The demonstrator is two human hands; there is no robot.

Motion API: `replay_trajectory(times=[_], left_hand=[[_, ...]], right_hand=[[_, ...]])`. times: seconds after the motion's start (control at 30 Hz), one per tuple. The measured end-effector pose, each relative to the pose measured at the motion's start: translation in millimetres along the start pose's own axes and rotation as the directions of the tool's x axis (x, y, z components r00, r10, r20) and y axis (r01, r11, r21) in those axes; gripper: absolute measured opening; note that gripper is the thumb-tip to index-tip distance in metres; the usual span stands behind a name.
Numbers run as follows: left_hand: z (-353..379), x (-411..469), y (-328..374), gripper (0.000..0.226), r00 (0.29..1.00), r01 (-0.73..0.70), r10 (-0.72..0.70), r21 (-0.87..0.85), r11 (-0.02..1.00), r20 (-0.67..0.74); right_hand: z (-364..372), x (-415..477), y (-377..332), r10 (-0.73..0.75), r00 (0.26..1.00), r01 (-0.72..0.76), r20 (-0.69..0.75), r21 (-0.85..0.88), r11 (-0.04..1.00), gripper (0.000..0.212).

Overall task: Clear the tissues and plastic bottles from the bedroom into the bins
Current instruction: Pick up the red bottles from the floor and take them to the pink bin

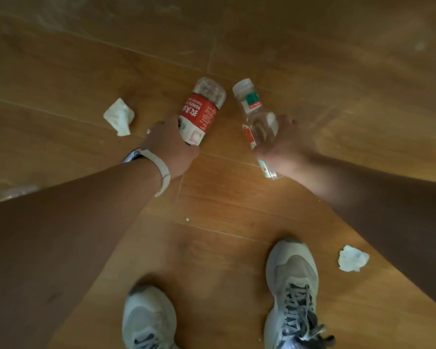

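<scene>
My left hand (170,144) is shut around the lower part of a clear plastic bottle with a red and white label (202,112), its base pointing away from me. My right hand (285,144) grips a second clear bottle with a small green label (256,114), which also points away over the wooden floor. A crumpled white tissue (119,116) lies on the floor left of my left hand. Another crumpled tissue (352,258) lies at the lower right, beside my right shoe.
Brown wooden floor (237,197) fills the view. My two grey sneakers (291,285) stand at the bottom. A white watch band (159,170) is on my left wrist. Something pale and shiny (15,191) lies at the left edge, partly hidden by my forearm.
</scene>
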State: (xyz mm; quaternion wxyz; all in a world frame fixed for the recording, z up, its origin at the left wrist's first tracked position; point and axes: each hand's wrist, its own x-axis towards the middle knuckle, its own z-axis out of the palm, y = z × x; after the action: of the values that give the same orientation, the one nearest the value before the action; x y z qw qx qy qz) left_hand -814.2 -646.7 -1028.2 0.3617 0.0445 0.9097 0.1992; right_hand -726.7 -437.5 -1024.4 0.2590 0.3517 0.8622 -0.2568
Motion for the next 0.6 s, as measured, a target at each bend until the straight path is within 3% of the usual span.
replay_trajectory(times=[0.27, 0.6], left_hand=[[-21.2, -61.5, 13.7, 0.052, 0.995, 0.091, -0.084, -0.147, 0.985, 0.054], [-107.0, -170.0, 38.7, 0.051, 1.000, 0.009, -0.013, -0.275, 0.961, -0.014]], right_hand=[[-27.0, -61.5, 6.8, 0.009, 1.000, -0.012, 0.016, 0.208, 0.978, 0.067], [-111.7, -174.7, -23.3, 0.010, 1.000, -0.013, 0.008, 0.445, 0.895, 0.044]])
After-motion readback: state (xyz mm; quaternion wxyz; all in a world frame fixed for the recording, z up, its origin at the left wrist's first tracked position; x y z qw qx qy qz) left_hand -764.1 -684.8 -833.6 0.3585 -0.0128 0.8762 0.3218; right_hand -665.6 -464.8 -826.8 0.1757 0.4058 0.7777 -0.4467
